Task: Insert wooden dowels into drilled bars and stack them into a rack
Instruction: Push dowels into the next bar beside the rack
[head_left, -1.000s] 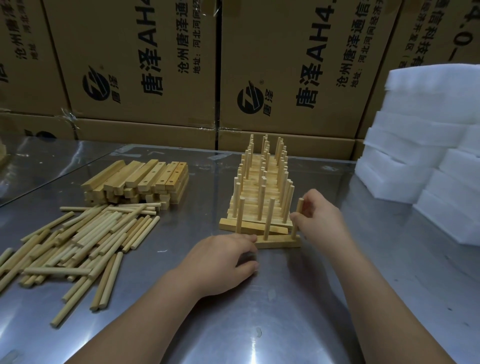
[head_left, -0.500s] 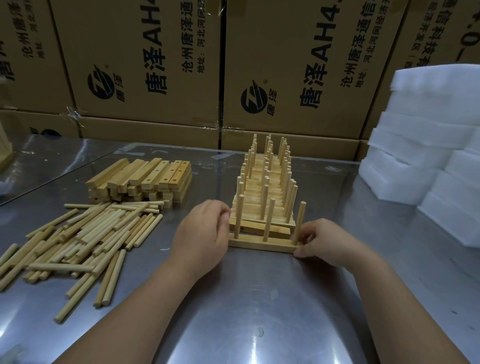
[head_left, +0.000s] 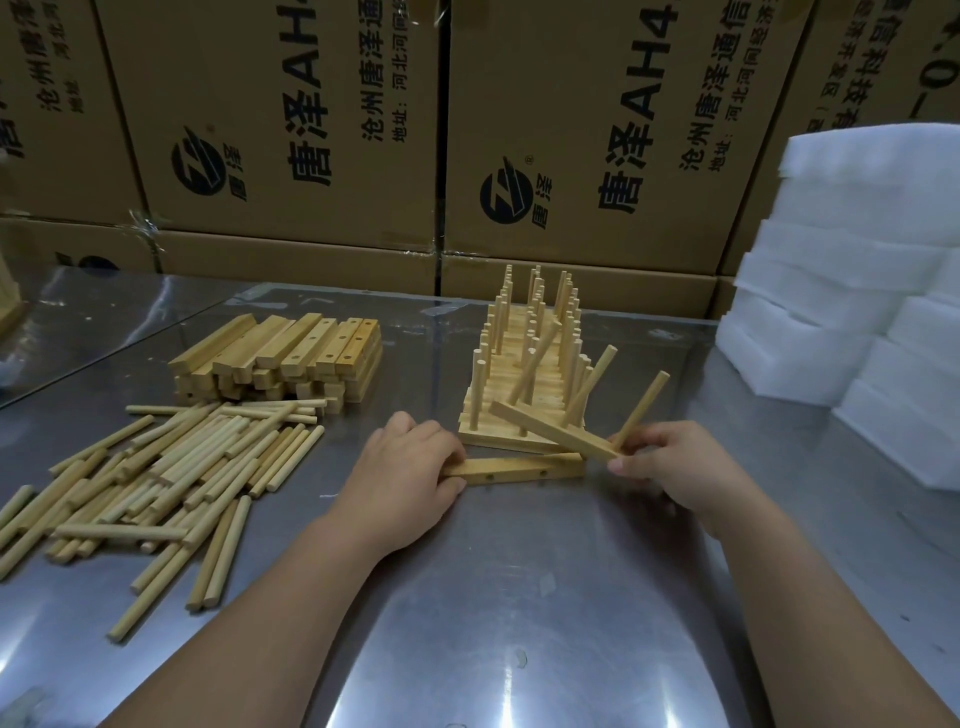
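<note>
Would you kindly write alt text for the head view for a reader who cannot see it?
The right hand holds a tilted bar with three dowels by the rack, while the left hand holds an empty drilled bar on the table. Loose dowels and spare bars lie left.

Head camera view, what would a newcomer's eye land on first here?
First, the tilted dowelled bar, its end pinched by the right hand just in front of the rack at table centre. Below it the left hand grips an empty drilled bar lying flat on the steel table. Next come the sprawl of loose dowels at left and the white foam blocks stacked at right.
</note>
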